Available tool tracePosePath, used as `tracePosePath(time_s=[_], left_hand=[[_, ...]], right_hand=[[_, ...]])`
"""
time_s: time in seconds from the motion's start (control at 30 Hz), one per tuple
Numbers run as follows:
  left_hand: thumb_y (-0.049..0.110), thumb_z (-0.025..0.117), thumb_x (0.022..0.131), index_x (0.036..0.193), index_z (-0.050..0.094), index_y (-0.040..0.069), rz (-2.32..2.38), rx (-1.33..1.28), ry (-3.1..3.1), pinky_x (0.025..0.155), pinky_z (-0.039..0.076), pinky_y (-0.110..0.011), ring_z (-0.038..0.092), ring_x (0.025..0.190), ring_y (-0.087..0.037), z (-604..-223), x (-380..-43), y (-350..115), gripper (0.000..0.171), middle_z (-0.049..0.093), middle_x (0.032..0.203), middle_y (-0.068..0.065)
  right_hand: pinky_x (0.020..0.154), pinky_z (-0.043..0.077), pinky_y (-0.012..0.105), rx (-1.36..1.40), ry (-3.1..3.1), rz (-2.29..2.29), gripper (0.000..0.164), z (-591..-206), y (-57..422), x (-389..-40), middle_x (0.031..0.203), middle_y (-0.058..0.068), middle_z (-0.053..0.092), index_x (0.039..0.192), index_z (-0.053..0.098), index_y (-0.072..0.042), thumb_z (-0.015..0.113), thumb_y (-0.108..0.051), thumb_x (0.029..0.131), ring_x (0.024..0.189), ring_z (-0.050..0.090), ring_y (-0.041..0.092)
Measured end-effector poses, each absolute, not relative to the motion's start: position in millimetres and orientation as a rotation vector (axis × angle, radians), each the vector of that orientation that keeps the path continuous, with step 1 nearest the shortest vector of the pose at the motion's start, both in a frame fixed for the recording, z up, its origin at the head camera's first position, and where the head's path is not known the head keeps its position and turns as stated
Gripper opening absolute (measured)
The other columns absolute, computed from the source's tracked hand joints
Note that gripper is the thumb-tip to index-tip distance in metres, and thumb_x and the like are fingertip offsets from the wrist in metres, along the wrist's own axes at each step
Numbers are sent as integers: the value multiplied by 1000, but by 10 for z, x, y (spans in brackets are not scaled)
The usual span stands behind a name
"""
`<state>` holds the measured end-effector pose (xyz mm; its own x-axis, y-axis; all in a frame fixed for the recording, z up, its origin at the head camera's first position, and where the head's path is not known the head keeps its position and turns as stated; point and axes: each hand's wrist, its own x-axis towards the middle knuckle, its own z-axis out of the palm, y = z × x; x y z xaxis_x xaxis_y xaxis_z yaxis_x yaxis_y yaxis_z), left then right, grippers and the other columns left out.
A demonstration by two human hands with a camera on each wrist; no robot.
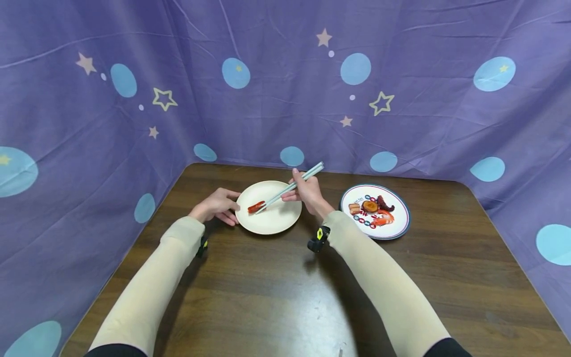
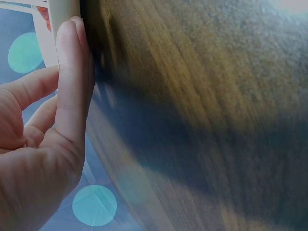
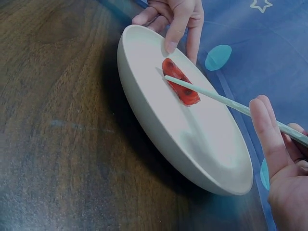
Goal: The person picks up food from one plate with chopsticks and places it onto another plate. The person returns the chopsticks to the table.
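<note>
A cream plate (image 1: 278, 218) lies on the table between the hands, with a red, dark-spotted piece of food (image 3: 185, 94) on its left part. At the plate's left rim is my left hand (image 1: 217, 204), its thumb over the edge and fingers along the outside. My right hand (image 1: 310, 192) grips a pair of pale green chopsticks (image 1: 308, 174) above the plate's right side. Their tips reach down to the red piece; one tip overlaps it in the right wrist view. The left wrist view shows the left thumb (image 2: 71, 57) against the plate's edge.
To the right, a white plate (image 1: 400, 216) with a blue rim bears several food pieces, among them a shrimp (image 1: 383, 218) and a round brown slice (image 1: 370, 206). A purple curtain (image 1: 276, 119) hangs behind the brown wooden table (image 1: 258, 297).
</note>
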<state>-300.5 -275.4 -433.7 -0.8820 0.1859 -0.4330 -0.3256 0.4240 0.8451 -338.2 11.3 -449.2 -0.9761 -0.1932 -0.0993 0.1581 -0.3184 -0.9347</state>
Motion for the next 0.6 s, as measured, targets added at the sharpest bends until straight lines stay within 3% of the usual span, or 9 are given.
tracePosePath(time_s=[0.27,0.5,0.6], left_hand=[[-7,57,98,162,31,-6,1476,-121,2204,62,69,-39,74,62,-26,-4342,-2990,-2762,69,71,86,-26],[-8,55,98,162,29,-7,1468,-117,2213,62,69,-39,74,62,-26,-4326,-2981,-2747,69,71,86,-27],[-8,55,98,162,29,-8,1472,-107,2213,62,69,-39,74,62,-26,-4312,-2981,-2735,69,71,88,-30]], right_hand=[[64,68,44,-78,1658,-2380,43,-4507,127,-3382,76,22,70,101,58,7,52,-33,112,60,75,29],[66,68,44,-141,1599,-2382,56,-4493,149,-3386,79,22,71,123,49,23,51,-32,113,62,76,29],[66,68,43,-156,1581,-2385,56,-4485,171,-3380,79,22,71,125,49,24,51,-31,113,63,76,29]])
